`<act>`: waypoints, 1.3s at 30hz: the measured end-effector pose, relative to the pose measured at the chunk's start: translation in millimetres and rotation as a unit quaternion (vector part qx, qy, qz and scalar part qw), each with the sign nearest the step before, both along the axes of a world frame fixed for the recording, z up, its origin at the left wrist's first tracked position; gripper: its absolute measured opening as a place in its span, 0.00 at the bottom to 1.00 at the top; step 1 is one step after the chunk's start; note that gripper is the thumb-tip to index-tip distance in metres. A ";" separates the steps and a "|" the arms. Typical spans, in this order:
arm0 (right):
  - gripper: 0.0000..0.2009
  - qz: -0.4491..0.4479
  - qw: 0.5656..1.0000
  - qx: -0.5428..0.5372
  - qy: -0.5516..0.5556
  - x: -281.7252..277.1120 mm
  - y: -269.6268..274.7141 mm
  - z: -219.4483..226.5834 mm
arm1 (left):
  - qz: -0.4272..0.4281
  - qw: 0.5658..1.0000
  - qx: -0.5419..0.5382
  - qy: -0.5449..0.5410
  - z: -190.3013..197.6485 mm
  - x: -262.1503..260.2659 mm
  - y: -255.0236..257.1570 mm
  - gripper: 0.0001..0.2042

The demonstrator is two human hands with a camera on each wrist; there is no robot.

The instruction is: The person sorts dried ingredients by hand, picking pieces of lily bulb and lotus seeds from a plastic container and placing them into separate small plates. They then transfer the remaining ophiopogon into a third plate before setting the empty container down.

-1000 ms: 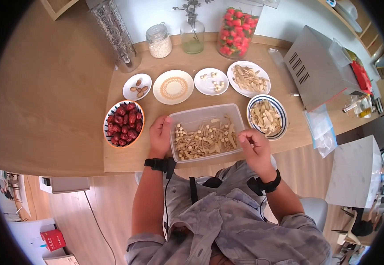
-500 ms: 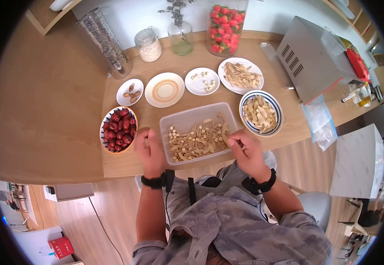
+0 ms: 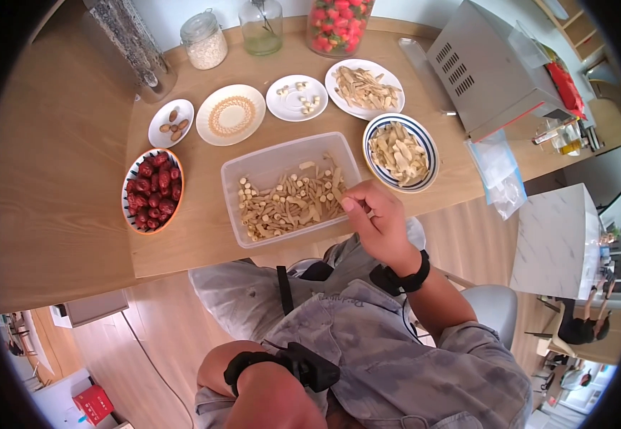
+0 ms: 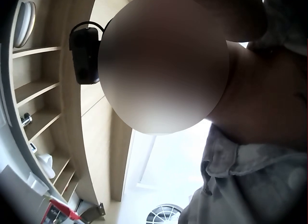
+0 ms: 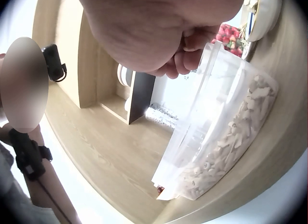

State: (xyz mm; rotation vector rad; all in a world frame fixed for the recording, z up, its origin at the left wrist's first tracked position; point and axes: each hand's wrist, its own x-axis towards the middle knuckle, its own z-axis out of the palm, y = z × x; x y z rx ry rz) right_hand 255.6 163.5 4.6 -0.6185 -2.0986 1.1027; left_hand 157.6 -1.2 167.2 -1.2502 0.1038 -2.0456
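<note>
My right hand (image 3: pixel 378 222) is at the right rim of a clear plastic box (image 3: pixel 289 146), thumb and forefinger pinching that edge. In the right wrist view its curled fingers (image 5: pixel 183 60) overlap the box's upper rim. Inside the box lies a layer of pale brown dried root pieces (image 3: pixel 282 204). My left hand (image 3: pixel 275 404) is raised close to my head, away from the table. Only its back and the strapped wrist show at the bottom of the head view; the fingers are hidden there.
Left of the box stands a bowl of red dates (image 3: pixel 155 189). Behind are small plates, including a cream plate (image 3: pixel 207 132). A blue-rimmed bowl (image 3: pixel 428 179) of pale slices sits to the right, near a grey appliance (image 3: pixel 496 79). The table's front edge runs just before the box.
My left hand has left the box's left side and risen toward my head. The right hand has stayed at the box's right rim. The head view has shifted, moving the table things up and left.
</note>
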 end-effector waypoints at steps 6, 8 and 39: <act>0.03 0.003 1.000 0.024 -0.006 -1.3 1.5 1.6 | 0.009 0.999 0.047 -0.016 1.7 0.7 -2.2 0.11; 0.03 0.004 1.000 0.027 -0.003 -3.6 1.3 1.6 | 0.034 0.998 0.030 -0.047 2.0 3.8 -6.3 0.12; 0.03 -0.003 0.999 0.043 -0.022 -4.7 -1.9 3.5 | 0.009 0.999 0.016 -0.034 -6.3 -1.3 -1.7 0.22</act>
